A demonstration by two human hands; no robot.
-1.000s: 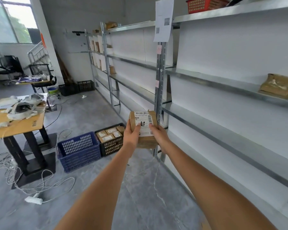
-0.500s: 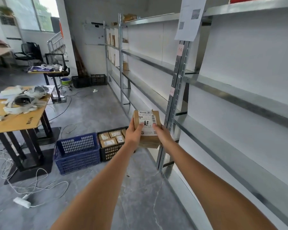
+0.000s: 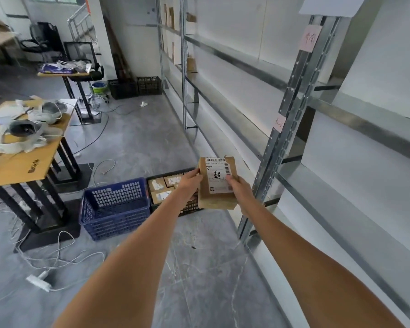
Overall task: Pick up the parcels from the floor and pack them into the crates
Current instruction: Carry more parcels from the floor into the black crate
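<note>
Two bare forearms reach up from the bottom of the frame to its centre, where the left hand (image 3: 189,181) and right hand (image 3: 239,188) together grip a brown cardboard parcel with a white shipping label (image 3: 217,183), fingers curled round its two sides, holding it in the air. Just beyond, on the grey floor, a black plastic crate (image 3: 173,189) holds what look like similar labelled parcels; a blue plastic crate (image 3: 115,205) touches its left side. Right of centre rises grey metal shelving (image 3: 291,119); at left stands a wooden-topped table (image 3: 21,162).
</note>
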